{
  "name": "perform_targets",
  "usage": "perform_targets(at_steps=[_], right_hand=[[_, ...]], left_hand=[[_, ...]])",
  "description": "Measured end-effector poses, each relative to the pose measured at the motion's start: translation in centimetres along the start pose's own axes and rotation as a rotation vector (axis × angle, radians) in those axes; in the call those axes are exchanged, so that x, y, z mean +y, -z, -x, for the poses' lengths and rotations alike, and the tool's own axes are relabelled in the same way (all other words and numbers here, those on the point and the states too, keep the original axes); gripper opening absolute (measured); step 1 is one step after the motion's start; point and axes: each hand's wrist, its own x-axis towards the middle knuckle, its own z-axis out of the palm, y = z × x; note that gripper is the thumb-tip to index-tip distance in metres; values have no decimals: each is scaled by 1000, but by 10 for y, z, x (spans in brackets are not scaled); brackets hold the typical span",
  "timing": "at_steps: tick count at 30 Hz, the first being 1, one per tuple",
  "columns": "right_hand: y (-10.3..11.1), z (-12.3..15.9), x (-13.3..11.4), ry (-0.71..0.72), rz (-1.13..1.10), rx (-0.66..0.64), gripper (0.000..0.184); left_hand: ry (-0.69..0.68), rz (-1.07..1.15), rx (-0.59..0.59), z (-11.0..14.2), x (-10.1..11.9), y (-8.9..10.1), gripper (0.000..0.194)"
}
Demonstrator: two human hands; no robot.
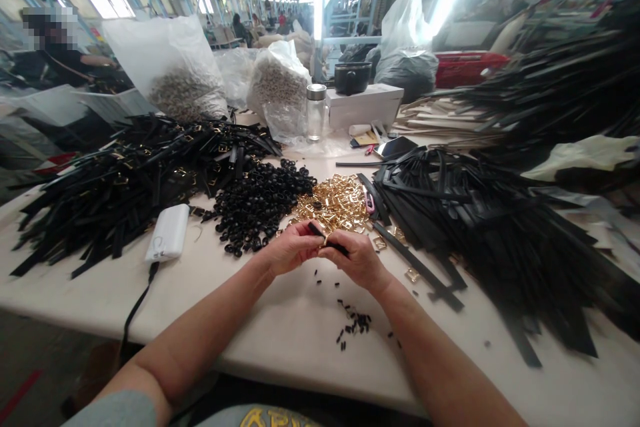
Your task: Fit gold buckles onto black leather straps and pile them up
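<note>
My left hand [295, 245] and my right hand [354, 257] meet in front of the heap of gold buckles [345, 197]. Between them is a black strap [315, 229], pinched by the left fingers. A gold buckle [326, 240] shows at the strap, where the right thumb and fingers close round it; part of it is hidden by the fingers. Left of the buckles lies a pile of small black loops [260, 203]. Loose black straps [440, 193] are heaped on the right. Straps with gold buckles [115, 180] are piled on the left.
A white power bank [169, 233] with a cord lies at left. Small black bits [357, 321] are scattered near the front edge. Behind stand a glass bottle [315, 113], a white box [365, 107] with a black mug [353, 77], and plastic bags [280, 77]. A person [60, 53] is at far left.
</note>
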Motion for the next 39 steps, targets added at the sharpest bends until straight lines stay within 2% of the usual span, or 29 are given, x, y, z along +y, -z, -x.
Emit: perform_targets(at_steps=[3, 7, 13, 22, 28, 34, 39], right_hand=[[1, 0, 2, -19, 26, -45, 33], [1, 1, 3, -32, 71, -49, 36], [-1, 1, -1, -8, 143, 46, 41], [1, 0, 1, -145, 96, 30, 37], [-2, 0, 3, -133, 198, -8, 32], [2, -3, -1, -250, -27, -96, 16], [0, -3, -1, -330, -154, -84, 16]], left_hand=[[48, 7, 26, -1, 1, -1, 31], [32, -12, 44, 0, 1, -3, 31], [-36, -26, 79, 1, -5, -8, 31], [-65, -41, 73, -1, -3, -4, 26], [-75, -155, 180, -4, -4, -6, 27], [-146, -95, 282, -9, 0, 1, 29], [-143, -83, 240, -10, -2, -1, 32]])
